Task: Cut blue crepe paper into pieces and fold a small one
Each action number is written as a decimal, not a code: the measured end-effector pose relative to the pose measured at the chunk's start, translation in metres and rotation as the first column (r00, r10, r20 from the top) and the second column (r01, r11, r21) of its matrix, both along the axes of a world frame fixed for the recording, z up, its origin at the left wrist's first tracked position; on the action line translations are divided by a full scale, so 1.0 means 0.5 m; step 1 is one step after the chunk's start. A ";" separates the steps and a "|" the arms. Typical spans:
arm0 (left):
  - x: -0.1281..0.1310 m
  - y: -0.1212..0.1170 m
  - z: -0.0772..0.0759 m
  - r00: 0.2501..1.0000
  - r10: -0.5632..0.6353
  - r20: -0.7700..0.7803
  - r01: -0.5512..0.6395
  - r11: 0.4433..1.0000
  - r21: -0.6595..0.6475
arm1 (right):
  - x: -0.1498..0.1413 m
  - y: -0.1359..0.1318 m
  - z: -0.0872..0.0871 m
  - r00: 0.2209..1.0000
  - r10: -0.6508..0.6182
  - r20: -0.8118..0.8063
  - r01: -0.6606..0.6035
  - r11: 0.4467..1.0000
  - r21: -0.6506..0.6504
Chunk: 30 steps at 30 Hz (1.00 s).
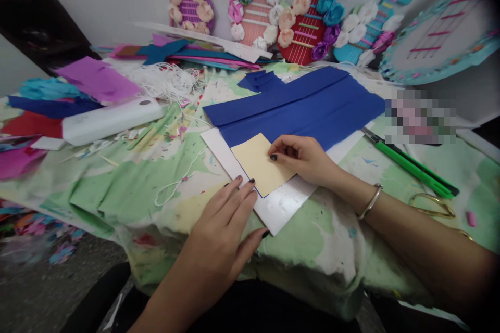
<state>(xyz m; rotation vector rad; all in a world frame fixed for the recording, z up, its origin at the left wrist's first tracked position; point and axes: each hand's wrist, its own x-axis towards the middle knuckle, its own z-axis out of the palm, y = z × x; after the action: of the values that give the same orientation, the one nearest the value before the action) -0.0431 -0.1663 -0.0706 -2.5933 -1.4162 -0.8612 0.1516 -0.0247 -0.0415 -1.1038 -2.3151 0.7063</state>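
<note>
A pale yellow paper square point(260, 164) lies over the near corner of a dark blue paper sheet point(297, 104), with a thin blue edge showing along its near sides. Both rest partly on a white board point(277, 213). My left hand point(224, 223) is spread flat, its fingertips at the left corner of the yellow square and its thumb near the board's front edge. Over the right part of the square, my right hand point(304, 158) has its fingers curled together in a pinch. Whatever sits between those fingertips, if anything, is hidden.
On the right lie a green utility knife point(414, 166) and gold-handled scissors point(432, 205). A white glue gun-like box point(113, 119), white string point(167, 80) and coloured scraps point(97, 80) fill the left. Decorated paper guitars point(312, 15) lean against the wall.
</note>
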 end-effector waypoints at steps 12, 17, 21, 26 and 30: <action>-0.001 -0.001 0.001 1.000 -0.016 0.027 0.016 1.000 -0.011 | 0.001 0.002 -0.001 1.000 0.005 0.004 -0.005 1.000 -0.001; -0.001 0.002 0.001 0.999 -0.026 0.044 0.026 1.000 0.001 | 0.001 0.002 -0.002 1.000 0.005 0.008 -0.005 1.000 -0.003; -0.002 0.000 0.000 0.999 -0.024 0.046 0.024 1.000 -0.002 | 0.002 0.000 -0.001 1.000 0.004 0.011 -0.004 1.000 -0.004; -0.002 -0.001 0.000 0.999 -0.024 0.045 0.026 0.999 -0.030 | 0.001 -0.001 0.000 1.000 0.004 0.017 -0.004 1.000 -0.005; -0.001 0.001 0.001 0.999 -0.025 0.049 0.026 0.999 -0.028 | 0.000 -0.002 0.002 1.000 0.000 0.020 0.000 1.000 -0.006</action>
<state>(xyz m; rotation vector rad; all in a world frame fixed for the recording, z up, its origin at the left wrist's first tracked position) -0.0438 -0.1658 -0.0700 -2.6346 -1.4207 -0.9196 0.1516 -0.0257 -0.0407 -1.1181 -2.3315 0.7060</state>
